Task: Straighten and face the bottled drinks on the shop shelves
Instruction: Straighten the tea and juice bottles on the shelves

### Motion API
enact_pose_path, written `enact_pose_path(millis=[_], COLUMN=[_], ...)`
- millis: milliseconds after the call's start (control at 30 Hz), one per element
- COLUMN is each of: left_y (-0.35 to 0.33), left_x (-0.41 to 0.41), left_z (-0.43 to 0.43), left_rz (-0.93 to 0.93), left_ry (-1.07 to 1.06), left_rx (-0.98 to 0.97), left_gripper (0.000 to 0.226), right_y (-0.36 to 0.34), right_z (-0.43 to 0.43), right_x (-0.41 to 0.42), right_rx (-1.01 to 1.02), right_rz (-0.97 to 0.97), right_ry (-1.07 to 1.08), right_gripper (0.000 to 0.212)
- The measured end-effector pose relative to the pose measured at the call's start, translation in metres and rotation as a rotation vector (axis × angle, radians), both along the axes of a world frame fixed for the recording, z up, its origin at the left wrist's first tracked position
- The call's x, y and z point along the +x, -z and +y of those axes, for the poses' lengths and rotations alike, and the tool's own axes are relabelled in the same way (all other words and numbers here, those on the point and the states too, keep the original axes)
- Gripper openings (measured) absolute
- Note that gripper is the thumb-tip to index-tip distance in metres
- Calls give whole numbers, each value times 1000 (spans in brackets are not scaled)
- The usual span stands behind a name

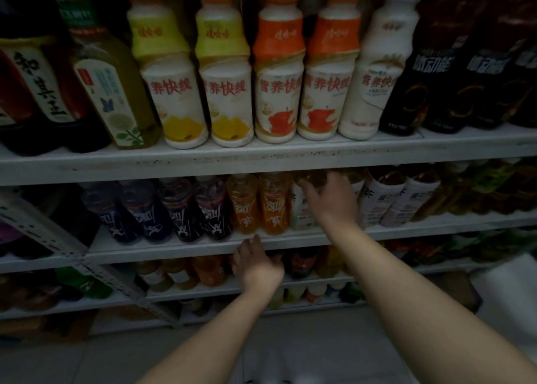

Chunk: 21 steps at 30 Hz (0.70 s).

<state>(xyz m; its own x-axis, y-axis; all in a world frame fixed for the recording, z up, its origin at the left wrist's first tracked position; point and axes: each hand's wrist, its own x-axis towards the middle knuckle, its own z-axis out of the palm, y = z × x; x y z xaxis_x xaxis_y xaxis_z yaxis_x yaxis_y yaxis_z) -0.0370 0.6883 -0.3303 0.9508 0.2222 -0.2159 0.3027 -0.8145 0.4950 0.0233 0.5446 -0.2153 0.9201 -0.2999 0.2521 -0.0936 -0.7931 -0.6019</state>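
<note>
On the second shelf (180, 245) stand dark blue drink bottles (162, 209), two orange drink bottles (261, 206) and white-labelled tea bottles (389, 197). My right hand (331, 197) reaches in at a white-labelled tea bottle (300, 209) just right of the orange ones, fingers spread around its upper part; whether they grip it is unclear. My left hand (255, 263) hangs lower, in front of the shelf's front edge, fingers loosely curled and holding nothing. The top shelf (261, 157) carries white milk-drink bottles (226, 73) with orange caps, labels facing out.
Dark bottles (453, 73) fill the top shelf's right end, a green tea bottle (113, 87) and red-black bottles (32, 87) its left. Lower shelves hold more small bottles (203, 270). A perforated metal upright (58, 238) slants at the left. Pale floor tiles (305, 349) lie below.
</note>
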Motion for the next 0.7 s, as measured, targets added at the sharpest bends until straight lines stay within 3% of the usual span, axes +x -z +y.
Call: enact_pose_path(millis=[167, 433, 600, 700], left_y=[-10, -34, -30, -26], left_x=[-2, 26, 13, 10], left_z=[1, 1, 2, 1], left_rz=[-287, -175, -225, -239], left_ry=[253, 343, 350, 332], left_rx=[-151, -27, 6, 2], left_gripper=[62, 77, 84, 87], right_y=[-10, -23, -28, -29], right_z=[7, -7, -22, -34], right_x=[18, 23, 27, 31], right_rx=[-71, 32, 194, 95], right_rz=[97, 157, 243, 361], right_ry=[43, -132, -274, -334], right_gripper=[56, 53, 51, 48])
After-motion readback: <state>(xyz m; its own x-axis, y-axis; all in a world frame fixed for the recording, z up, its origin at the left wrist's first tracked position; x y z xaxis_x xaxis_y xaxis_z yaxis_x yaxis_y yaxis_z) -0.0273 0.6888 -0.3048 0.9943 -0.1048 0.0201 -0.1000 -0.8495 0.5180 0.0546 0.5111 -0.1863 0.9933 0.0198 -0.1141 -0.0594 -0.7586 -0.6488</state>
